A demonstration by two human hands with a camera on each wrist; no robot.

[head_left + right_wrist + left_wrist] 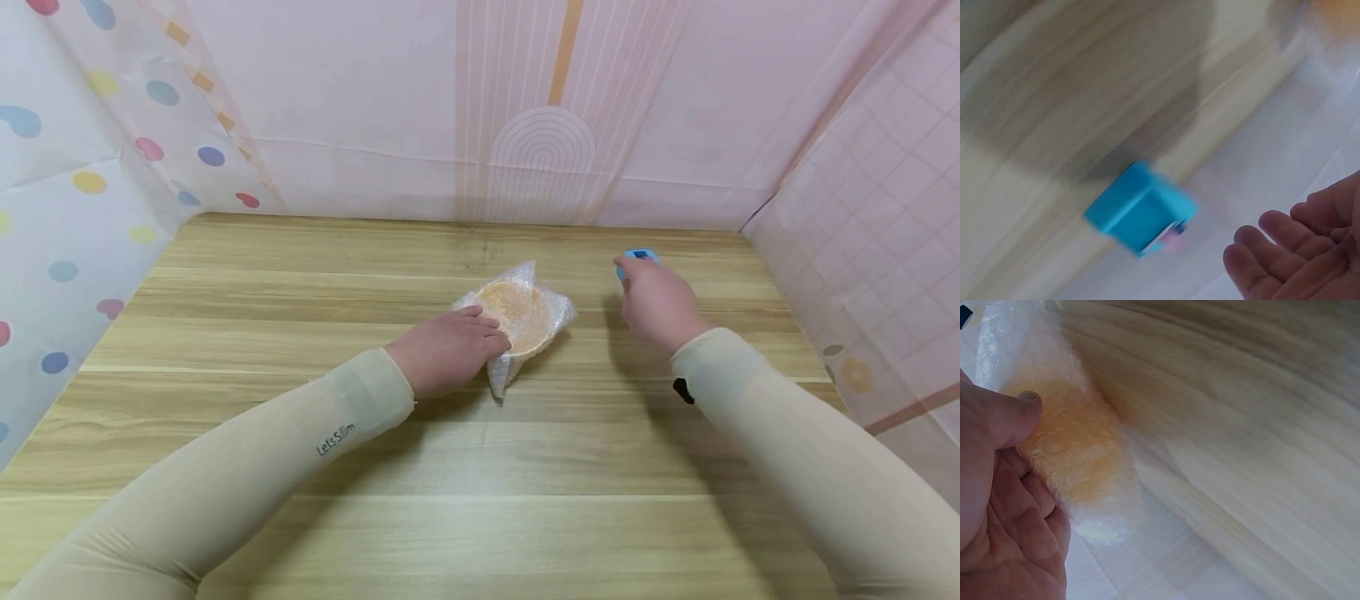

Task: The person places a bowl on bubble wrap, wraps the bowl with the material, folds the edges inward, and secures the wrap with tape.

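A round orange bowl (528, 321) sits inside clear bubble wrap (562, 310), whose corners stick out. My left hand (452, 348) grips its near left side; in the left wrist view the thumb (1025, 415) presses the wrapped bowl (1082, 450), with the other fingers on its near side. My right hand (660, 302) is at the far right of the table, beside a small blue plastic object (637, 260). The right wrist view shows this blue object (1141, 209) blurred, with a recess, apart from the loosely bent fingers (1260, 250). Its exact kind cannot be made out.
A wood-grain table (480, 500) lies under both hands. Behind it hangs a pink patterned sheet (360, 125). A dotted sheet (67, 217) borders the left side and a gridded one (892, 217) the right.
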